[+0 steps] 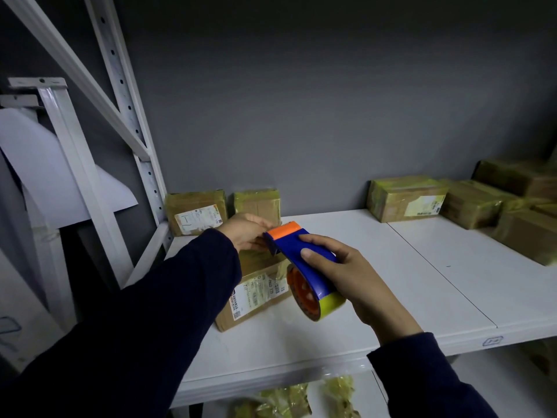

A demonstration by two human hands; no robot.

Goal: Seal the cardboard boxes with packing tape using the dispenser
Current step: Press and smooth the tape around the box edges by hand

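— Where is the dispenser [301,251]?
— The right hand [346,276] grips it round its blue body, just above the labelled box [256,294], which lies on the white shelf [422,282] near the front edge.
— And the left hand [244,232]?
— It is at the orange cutter [284,229], with bent fingers. One cannot tell if it pinches the tape end, because the tape is not visible there.
— How does the person do this step well?
— Probably by pulling a free end out first and pressing it on the side of the box. Then the dispenser goes straight along the seam, with the tape kept tight so that no wrinkle comes.
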